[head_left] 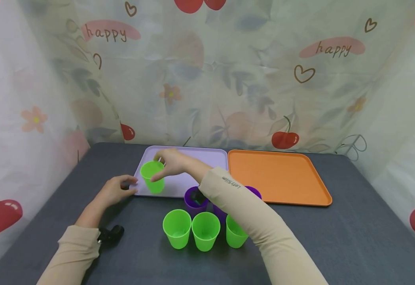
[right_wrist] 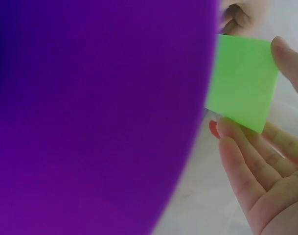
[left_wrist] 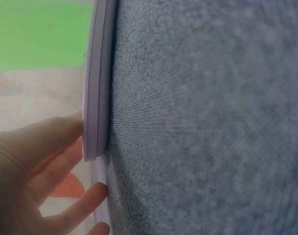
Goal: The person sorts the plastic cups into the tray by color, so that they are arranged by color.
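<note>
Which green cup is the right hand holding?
The green cup at the left end of the lavender tray, gripped by the right hand; the other three visible green cups stand on the dark table.

This looks like a small curtained-off booth set up for tabletop work; whether it stands in a home, an office or a lab cannot be told. A pale, creased curtain (head_left: 214,79) closes off the back, and more of the same cloth runs along the left side (head_left: 8,158) and the right side (head_left: 396,158). Its print is cheerful and homely: cherries, flowers, leaves, brown hearts and the word "happy". The cloth meets a dark grey surface (head_left: 364,245), fabric-like close up in the left wrist view. Everyday tableware sits there: a lavender tray (head_left: 179,184), an orange tray (head_left: 271,176), and green cups (head_left: 177,231) and purple cups (head_left: 194,209).
</note>
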Available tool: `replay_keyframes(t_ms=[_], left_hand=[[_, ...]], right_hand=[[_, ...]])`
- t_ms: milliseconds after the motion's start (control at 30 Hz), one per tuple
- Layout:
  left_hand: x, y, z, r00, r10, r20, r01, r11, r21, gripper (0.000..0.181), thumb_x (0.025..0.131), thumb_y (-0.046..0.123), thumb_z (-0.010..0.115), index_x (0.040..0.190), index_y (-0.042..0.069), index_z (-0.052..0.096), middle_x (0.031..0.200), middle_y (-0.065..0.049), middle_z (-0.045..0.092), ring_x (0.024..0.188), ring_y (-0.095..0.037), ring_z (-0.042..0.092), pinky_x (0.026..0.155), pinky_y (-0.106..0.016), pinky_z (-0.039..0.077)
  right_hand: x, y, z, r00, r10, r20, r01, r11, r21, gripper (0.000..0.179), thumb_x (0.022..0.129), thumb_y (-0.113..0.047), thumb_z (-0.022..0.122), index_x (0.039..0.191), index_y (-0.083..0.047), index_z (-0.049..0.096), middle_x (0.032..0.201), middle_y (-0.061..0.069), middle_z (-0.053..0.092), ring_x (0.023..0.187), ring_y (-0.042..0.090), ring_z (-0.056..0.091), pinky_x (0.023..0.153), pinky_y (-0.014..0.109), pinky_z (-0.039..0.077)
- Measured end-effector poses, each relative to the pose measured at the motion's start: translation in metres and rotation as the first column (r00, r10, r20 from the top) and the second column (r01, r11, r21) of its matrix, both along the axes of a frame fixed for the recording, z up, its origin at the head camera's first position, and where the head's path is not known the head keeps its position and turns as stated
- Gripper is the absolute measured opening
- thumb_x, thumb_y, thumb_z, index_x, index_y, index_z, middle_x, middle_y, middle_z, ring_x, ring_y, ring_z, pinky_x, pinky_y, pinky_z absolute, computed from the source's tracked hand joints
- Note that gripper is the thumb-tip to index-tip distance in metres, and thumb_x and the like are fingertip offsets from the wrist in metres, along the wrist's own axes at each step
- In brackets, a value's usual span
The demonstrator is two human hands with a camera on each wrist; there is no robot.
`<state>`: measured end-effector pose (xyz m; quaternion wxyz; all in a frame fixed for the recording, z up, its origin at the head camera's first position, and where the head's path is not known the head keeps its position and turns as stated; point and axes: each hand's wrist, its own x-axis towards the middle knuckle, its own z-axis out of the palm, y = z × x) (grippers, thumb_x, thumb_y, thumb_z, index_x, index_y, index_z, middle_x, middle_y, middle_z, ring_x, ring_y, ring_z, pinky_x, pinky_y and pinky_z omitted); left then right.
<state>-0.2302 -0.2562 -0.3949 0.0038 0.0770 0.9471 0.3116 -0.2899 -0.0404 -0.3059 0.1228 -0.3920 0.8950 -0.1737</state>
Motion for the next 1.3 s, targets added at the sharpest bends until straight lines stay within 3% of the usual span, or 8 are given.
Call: replay_keyframes(t_ms=[300, 600, 833, 1033, 1300], left_hand=[[0.0, 0.001, 0.001, 1.0, 0.006, 0.012, -0.006, 1.0, -0.012, 0.035, 0.085, 0.017, 0.066, 0.114, -0.002, 0.061, 0.116, -0.024, 0.062, 0.105, -0.044, 0.058, 0.087, -0.052, 0.048], [0.001, 0.001, 0.001, 1.0, -0.006, 0.003, 0.006, 1.0, -0.012, 0.035, 0.085, 0.015, 0.065, 0.115, -0.004, 0.06, 0.115, -0.025, 0.062, 0.106, -0.045, 0.058, 0.088, -0.052, 0.048], [0.002, 0.002, 0.001, 1.0, -0.007, 0.014, 0.007, 1.0, -0.018, 0.036, 0.086, 0.016, 0.065, 0.116, -0.004, 0.06, 0.116, -0.026, 0.062, 0.106, -0.046, 0.057, 0.087, -0.053, 0.048], [0.002, 0.002, 0.002, 1.0, -0.01, 0.0, 0.01, 1.0, -0.018, 0.035, 0.086, 0.015, 0.065, 0.115, -0.004, 0.06, 0.115, -0.026, 0.062, 0.106, -0.046, 0.058, 0.087, -0.053, 0.048], [0.002, 0.001, 0.001, 1.0, -0.01, 0.007, 0.01, 1.0, -0.018, 0.035, 0.086, 0.016, 0.065, 0.115, -0.004, 0.06, 0.116, -0.026, 0.062, 0.107, -0.046, 0.057, 0.087, -0.053, 0.048]], right_hand=[[0.001, -0.002, -0.008, 1.0, -0.026, -0.012, 0.027, 0.999, 0.038, 0.061, 0.075, -0.036, 0.076, 0.124, -0.005, 0.056, 0.121, 0.01, 0.062, 0.114, 0.021, 0.058, 0.093, 0.025, 0.046], [0.002, -0.005, -0.009, 0.998, 0.051, -0.036, -0.049, 0.997, 0.068, 0.065, 0.08, -0.032, 0.073, 0.135, -0.005, 0.048, 0.133, 0.008, 0.056, 0.119, 0.021, 0.056, 0.101, 0.027, 0.042], [0.002, -0.005, -0.01, 0.999, 0.051, 0.02, -0.053, 0.991, 0.123, 0.068, 0.089, -0.032, 0.063, 0.144, -0.005, 0.034, 0.147, 0.007, 0.041, 0.136, 0.02, 0.038, 0.113, 0.028, 0.028], [0.001, -0.003, -0.011, 0.996, 0.055, 0.064, -0.064, 0.988, 0.143, 0.072, 0.091, -0.037, 0.057, 0.147, -0.006, 0.025, 0.153, 0.007, 0.03, 0.142, 0.019, 0.029, 0.116, 0.028, 0.022], [-0.001, 0.007, 0.0, 0.991, 0.035, 0.128, -0.044, 0.997, 0.067, 0.073, 0.091, -0.037, 0.058, 0.149, -0.01, 0.021, 0.149, 0.011, 0.038, 0.133, 0.025, 0.044, 0.112, 0.03, 0.031]])
